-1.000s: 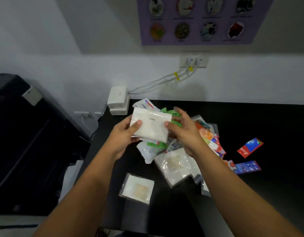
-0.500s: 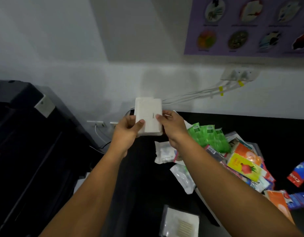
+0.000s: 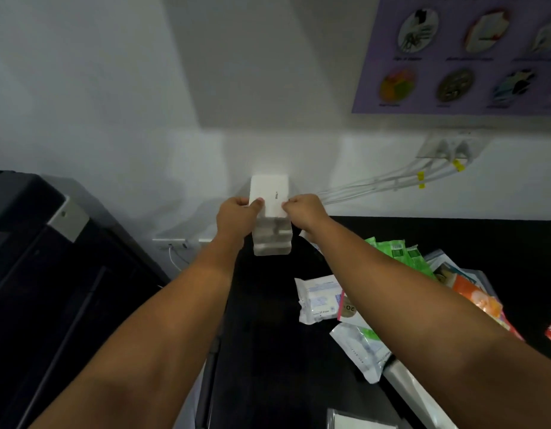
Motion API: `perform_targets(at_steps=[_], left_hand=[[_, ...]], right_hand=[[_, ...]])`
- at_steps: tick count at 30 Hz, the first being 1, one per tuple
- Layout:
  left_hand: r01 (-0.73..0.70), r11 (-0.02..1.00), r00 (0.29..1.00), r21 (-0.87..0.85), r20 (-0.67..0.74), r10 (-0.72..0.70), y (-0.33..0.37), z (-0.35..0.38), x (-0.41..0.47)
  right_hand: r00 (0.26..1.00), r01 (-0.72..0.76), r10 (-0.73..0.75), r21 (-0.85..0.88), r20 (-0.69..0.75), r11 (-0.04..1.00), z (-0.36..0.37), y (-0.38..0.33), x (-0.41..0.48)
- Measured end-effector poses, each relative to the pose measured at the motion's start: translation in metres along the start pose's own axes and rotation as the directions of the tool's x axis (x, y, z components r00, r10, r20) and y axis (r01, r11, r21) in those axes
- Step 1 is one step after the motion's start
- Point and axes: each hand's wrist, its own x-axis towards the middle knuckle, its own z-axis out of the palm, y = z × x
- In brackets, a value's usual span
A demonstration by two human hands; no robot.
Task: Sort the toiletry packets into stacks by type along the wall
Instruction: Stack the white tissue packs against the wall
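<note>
At far left, a dark cabinet [image 3: 45, 274] with a pale grey corner plate, standing against the white wall [image 3: 113, 103]. Just right of it, low on the wall, a white socket strip [image 3: 175, 243] with a thin cord hanging down. At the far left end of the black table [image 3: 268, 351], close to the wall, a white packet [image 3: 269, 193] pinched at both near corners: left hand [image 3: 237, 216] closed on its left edge with thumb on top, right hand [image 3: 302, 212] closed on its right edge. Small dark print on the packet's face, too blurred to read. Directly beneath the packet, a stack of white blocks [image 3: 272, 239], upper face hidden by the packet, so contact between the two impossible to judge. Both forearms bare, reaching from the near edge toward the wall. Nearer and to the right of the stack, a white wipes packet [image 3: 317, 298] lying flat, and nearer still a clear sachet [image 3: 361, 348]. Farther right, green sachets [image 3: 395, 249] fanned on the table, then an orange packet [image 3: 475, 298] in the loose pile. Above, on the wall, white cables [image 3: 376, 181] with yellow tags running to a wall outlet [image 3: 447, 147], and a purple poster [image 3: 460, 54] of round pictures at upper right.
</note>
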Motion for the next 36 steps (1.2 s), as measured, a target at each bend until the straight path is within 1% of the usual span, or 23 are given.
perform_targets(at_steps=[3, 5, 7, 13, 15, 18, 21, 23, 26, 28, 30, 32, 33, 36], left_hand=[[0.024, 1.000, 1.000, -0.016, 0.012, -0.024, -0.005, 0.002, 0.004], [0.100, 0.993, 0.993, -0.068, 0.076, -0.094, -0.006, 0.003, 0.002], [0.158, 0.982, 0.982, -0.099, 0.115, -0.146, -0.012, 0.006, 0.005], [0.162, 0.977, 0.977, -0.142, 0.160, -0.139, -0.026, 0.013, 0.016], [0.159, 0.978, 0.980, -0.136, 0.141, -0.140, -0.016, 0.009, 0.005], [0.102, 0.989, 0.993, -0.102, 0.075, -0.095, 0.003, 0.004, -0.017], [0.010, 0.999, 0.999, -0.047, -0.047, -0.013, 0.011, 0.005, -0.035], [-0.114, 0.993, 0.983, 0.032, -0.139, 0.117, 0.016, 0.007, -0.052], [-0.284, 0.947, 0.931, 0.152, -0.192, 0.310, 0.018, 0.015, -0.083], [-0.330, 0.927, 0.916, 0.178, -0.176, 0.360, 0.015, 0.023, -0.107], [-0.359, 0.915, 0.914, 0.182, -0.131, 0.385, 0.011, 0.035, -0.134], [-0.410, 0.896, 0.900, 0.174, -0.081, 0.428, 0.003, 0.049, -0.163], [-0.411, 0.897, 0.905, 0.163, -0.044, 0.422, 0.000, 0.057, -0.179], [-0.353, 0.925, 0.934, 0.139, 0.108, 0.341, -0.014, 0.083, -0.225]], right_hand=[[1.000, -0.027, 0.028, 0.046, -0.008, 0.999, 0.008, 0.013, 0.009], [0.996, -0.091, 0.088, 0.143, 0.030, 0.986, 0.012, 0.019, 0.011], [0.989, -0.148, 0.140, 0.204, 0.051, 0.968, 0.016, 0.026, 0.018], [0.986, -0.153, 0.140, 0.169, 0.086, 0.974, 0.013, 0.019, 0.007], [0.986, -0.153, 0.141, 0.161, 0.088, 0.975, 0.010, 0.013, -0.004], [0.994, -0.103, 0.096, 0.131, 0.056, 0.986, 0.002, 0.006, -0.017], [0.999, -0.028, 0.025, 0.137, 0.024, 0.990, -0.015, 0.009, -0.032], [1.000, 0.019, -0.021, 0.160, 0.011, 0.987, -0.031, 0.015, -0.047], [0.995, 0.080, -0.086, 0.129, 0.048, 0.988, -0.059, 0.032, -0.068], [0.989, 0.133, -0.136, 0.041, 0.058, 0.990, -0.080, 0.047, -0.082], [0.985, 0.165, -0.163, -0.044, 0.050, 0.985, -0.100, 0.064, -0.094], [0.981, 0.188, -0.185, -0.068, 0.050, 0.980, -0.119, 0.083, -0.110], [0.978, 0.205, -0.202, -0.064, 0.051, 0.977, -0.128, 0.094, -0.119], [0.967, 0.253, -0.250, -0.050, 0.048, 0.966, -0.154, 0.127, -0.152]])
